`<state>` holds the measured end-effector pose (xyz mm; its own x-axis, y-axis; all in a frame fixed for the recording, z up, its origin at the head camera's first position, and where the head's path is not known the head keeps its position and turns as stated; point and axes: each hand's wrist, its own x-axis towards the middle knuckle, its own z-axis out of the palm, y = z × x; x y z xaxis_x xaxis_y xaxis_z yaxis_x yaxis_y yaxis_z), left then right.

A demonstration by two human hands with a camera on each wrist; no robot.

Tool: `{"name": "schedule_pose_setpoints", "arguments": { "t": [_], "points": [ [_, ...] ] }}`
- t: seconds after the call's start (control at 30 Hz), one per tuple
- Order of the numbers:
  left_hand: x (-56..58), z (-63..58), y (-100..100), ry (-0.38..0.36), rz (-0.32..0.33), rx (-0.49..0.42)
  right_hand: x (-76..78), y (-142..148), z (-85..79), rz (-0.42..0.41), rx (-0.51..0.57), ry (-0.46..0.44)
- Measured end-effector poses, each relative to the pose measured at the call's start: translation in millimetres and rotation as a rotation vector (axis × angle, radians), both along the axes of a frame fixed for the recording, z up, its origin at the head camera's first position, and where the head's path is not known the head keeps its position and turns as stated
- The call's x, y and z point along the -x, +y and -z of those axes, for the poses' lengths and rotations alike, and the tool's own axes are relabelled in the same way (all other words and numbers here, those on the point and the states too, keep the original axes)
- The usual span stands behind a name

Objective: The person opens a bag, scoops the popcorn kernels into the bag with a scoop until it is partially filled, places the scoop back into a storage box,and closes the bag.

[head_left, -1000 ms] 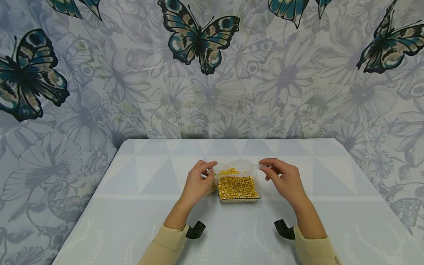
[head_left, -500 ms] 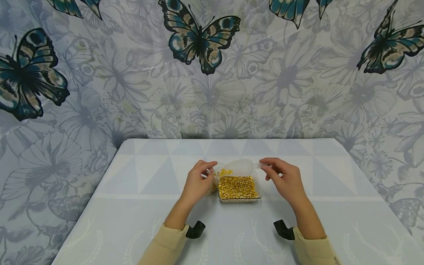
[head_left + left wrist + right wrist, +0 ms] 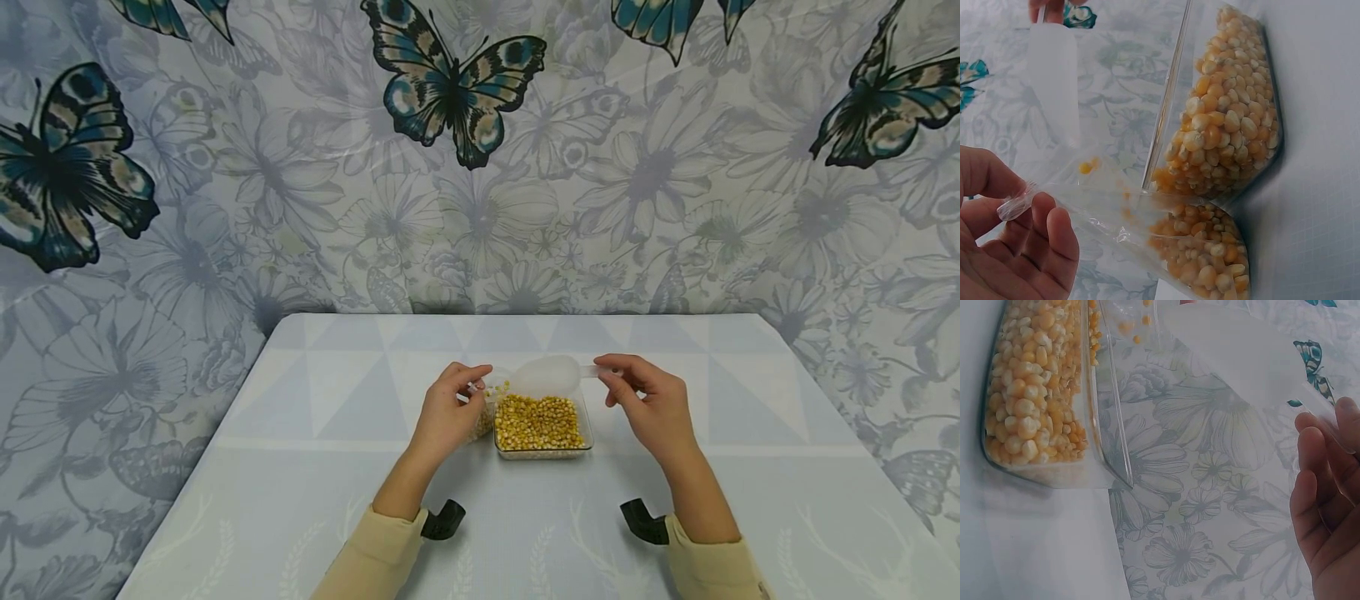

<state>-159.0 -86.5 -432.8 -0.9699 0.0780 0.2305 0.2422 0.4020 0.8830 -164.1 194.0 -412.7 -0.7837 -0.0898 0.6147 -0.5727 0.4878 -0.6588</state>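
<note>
My left hand point(image 3: 448, 412) pinches the gathered edge of a clear plastic bag point(image 3: 1113, 228), whose lower part bulges with corn kernels point(image 3: 1207, 253). A glass container point(image 3: 543, 455), nearly full of yellow corn kernels point(image 3: 537, 423), stands right beside the bag. Between thumb and fingers my right hand point(image 3: 651, 408) holds the handle of a translucent white scoop point(image 3: 545, 375). The scoop is raised behind the container and tilted, its tip toward the bag's mouth. Several loose kernels point(image 3: 1087, 167) show at the bag's mouth near that tip.
The table point(image 3: 360, 500) has a pale patterned cover and meets a butterfly-print backdrop point(image 3: 480, 233) at its far edge. A black wrist mount point(image 3: 443, 521) sticks out from the left sleeve, another mount point(image 3: 643, 522) from the right.
The scoop has tilted up and shifted slightly right and away. Kernels that lay in it have slid off leftward toward the bag. My left hand has stayed put.
</note>
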Motion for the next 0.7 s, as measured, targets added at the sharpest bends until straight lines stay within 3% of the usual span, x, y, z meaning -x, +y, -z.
{"name": "schedule_pose_setpoints", "arguments": {
  "t": [0.7],
  "points": [
    [-0.4,-1.5,-0.6,0.018,-0.045,0.014,0.1,4.9,-3.3,0.031,0.011,-0.04]
  ]
}}
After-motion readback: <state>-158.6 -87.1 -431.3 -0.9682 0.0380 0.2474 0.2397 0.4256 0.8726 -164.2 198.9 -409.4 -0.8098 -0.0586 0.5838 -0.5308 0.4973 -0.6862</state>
